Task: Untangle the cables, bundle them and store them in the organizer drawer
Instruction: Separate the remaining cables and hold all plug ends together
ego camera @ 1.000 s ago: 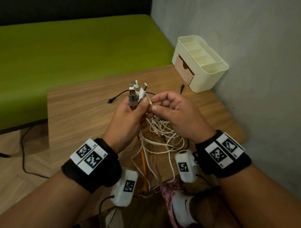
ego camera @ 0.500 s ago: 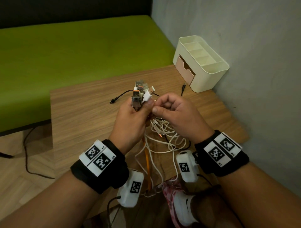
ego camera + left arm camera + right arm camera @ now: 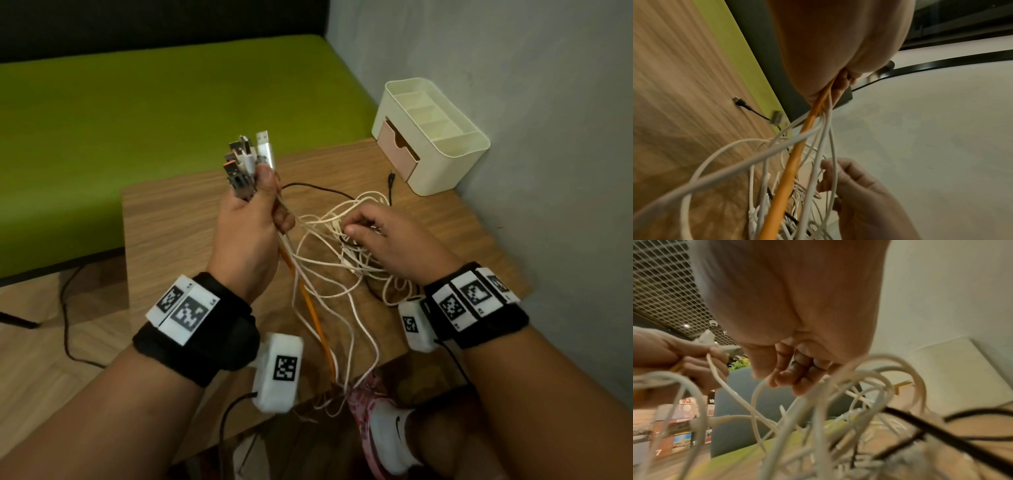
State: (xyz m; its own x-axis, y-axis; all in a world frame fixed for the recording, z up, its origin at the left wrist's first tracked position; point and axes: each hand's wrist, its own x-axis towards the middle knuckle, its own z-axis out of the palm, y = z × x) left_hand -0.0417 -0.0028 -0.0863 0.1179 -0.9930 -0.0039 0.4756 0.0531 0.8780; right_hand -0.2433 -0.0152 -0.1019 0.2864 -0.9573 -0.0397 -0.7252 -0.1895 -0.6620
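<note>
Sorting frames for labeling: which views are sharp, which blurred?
Head view: fairly sharp, dim; left hand and plug ends are clear. Left wrist view: table streaked by blur. Right wrist view: white cables are smeared and soft.

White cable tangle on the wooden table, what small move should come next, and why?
Probably pinch one white loop with the right hand and draw it out of the white cable tangle. The left hand grips the gathered USB plug ends upright, while the cords below lie knotted on the wooden table.
</note>
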